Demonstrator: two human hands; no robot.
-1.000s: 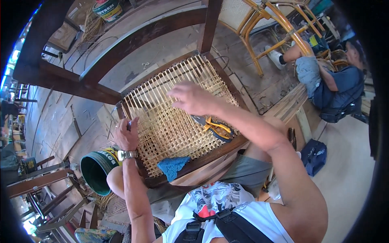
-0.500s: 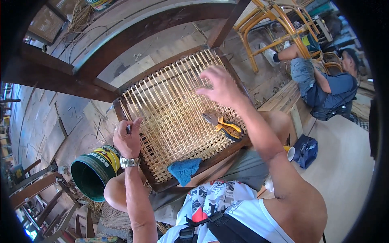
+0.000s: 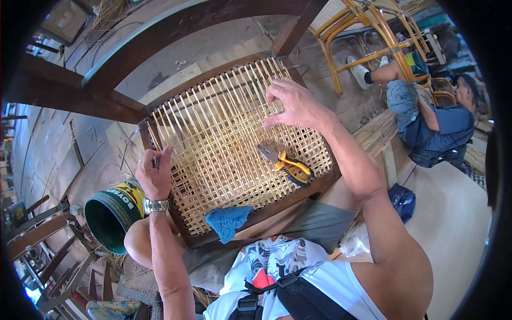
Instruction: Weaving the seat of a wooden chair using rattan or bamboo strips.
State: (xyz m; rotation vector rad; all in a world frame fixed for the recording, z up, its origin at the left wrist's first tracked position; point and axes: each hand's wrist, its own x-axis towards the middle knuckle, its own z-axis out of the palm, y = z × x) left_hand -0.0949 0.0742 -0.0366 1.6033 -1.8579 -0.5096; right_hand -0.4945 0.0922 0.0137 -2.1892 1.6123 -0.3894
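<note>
Woven cane seat (image 3: pixel 234 144) of a dark wooden chair frame (image 3: pixel 160 114) lies across the person's lap, filling the middle of the view. Weave looks dense over most of the seat; toward its far edge only loose upright strands show, so the crosswise weaving there looks unfinished — roughly most done, far strip left, by my judgement. Right hand (image 3: pixel 296 104) is over the far right part of the seat, fingers curled and half spread, fingertips at the strands; cannot tell if it pinches one. Left hand (image 3: pixel 156 173) sits at the seat's left rim, closed narrow around a thin dark tool or strand end. Yellow-handled pliers (image 3: pixel 285 164) lie on the seat near its right side. Blue cloth (image 3: pixel 228 221) rests on the seat's near edge. Green bucket (image 3: pixel 112 213) is left of the seat, beside the left wrist. Another person (image 3: pixel 426 122) sits beyond the seat's right side. Versus half a second earlier: both hands sit in much the same places on the seat; pliers and cloth unmoved.
</note>
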